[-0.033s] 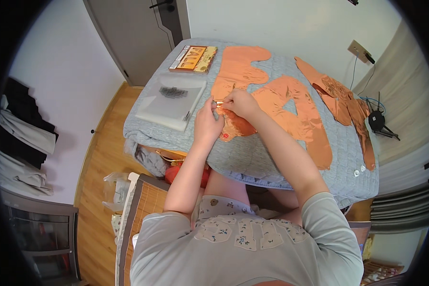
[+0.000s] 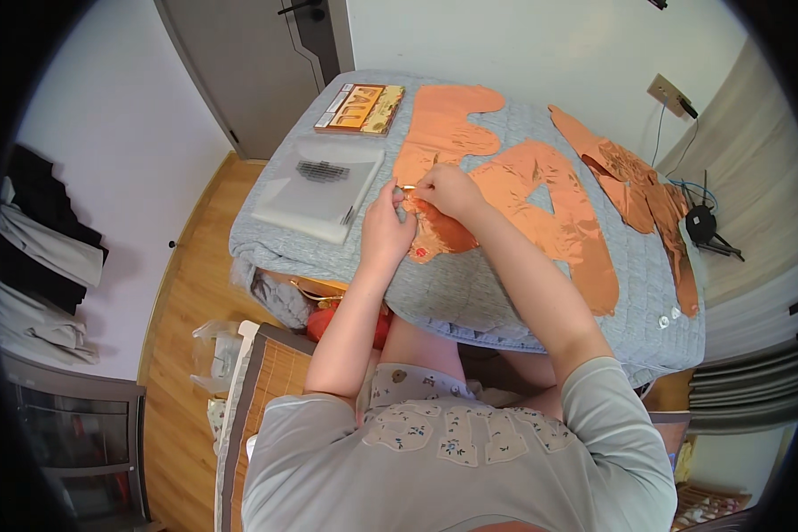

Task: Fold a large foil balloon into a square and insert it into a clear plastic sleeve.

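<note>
With left hand (image 2: 386,230) and right hand (image 2: 450,193), pinches crumpled shiny orange foil (image 2: 450,234) over the grey quilted bed (image 2: 434,288), seemingly partway through, leaving flat orange foil with a triangular hole (image 2: 585,248) and folded coppery foil (image 2: 634,191) untouched.

Two bare hands are counted at the centre of the frame, one left hand (image 2: 388,222) and one right hand (image 2: 449,192). Shiny orange foil shows in at least three areas: one lobed piece (image 2: 446,120) at upper centre, one piece with a single triangular hole (image 2: 585,235) right of centre, and one folded heap (image 2: 634,199) farther right, its layers uncountable. Whether the foil below the hands (image 2: 448,235) makes another piece cannot be told; it bears one red spot (image 2: 421,254). There is one flat box (image 2: 360,108) and one clear plastic package (image 2: 315,199) left of centre, two small pale bits (image 2: 663,322) at lower right, one black device (image 2: 702,223) at right, and one wall socket (image 2: 662,91) at upper right.
</note>
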The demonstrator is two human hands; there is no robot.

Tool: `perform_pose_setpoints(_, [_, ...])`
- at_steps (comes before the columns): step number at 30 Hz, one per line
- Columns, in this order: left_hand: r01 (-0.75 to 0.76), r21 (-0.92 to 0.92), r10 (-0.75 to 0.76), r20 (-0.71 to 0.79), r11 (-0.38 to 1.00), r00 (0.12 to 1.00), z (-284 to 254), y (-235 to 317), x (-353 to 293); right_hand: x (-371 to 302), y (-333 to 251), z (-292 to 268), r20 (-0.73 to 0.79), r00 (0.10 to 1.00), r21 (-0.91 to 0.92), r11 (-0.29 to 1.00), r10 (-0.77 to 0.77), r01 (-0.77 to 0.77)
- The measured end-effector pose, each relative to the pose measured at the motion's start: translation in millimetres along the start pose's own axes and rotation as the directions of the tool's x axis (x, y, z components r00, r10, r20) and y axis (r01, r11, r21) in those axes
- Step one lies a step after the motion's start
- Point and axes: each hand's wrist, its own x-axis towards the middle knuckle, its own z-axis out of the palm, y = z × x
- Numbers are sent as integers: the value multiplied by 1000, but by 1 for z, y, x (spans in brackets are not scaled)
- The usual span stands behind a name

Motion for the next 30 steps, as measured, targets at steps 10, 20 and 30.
perform_pose_setpoints(10, [-117,92,120,-24,989,992,2,-3,1,42,56,-67,37,738,929,250,674,-274])
perform_pose_setpoints(20, [-44,134,35,68,990,997,-4,0,-1,-71,44,-237,-828,440,-332,936,-348,116])
perform_pose_setpoints(30, [-544,86,459,438,835,773,-16,42,-35,-233,60,-181,-428,850,-291,937,-308,193])
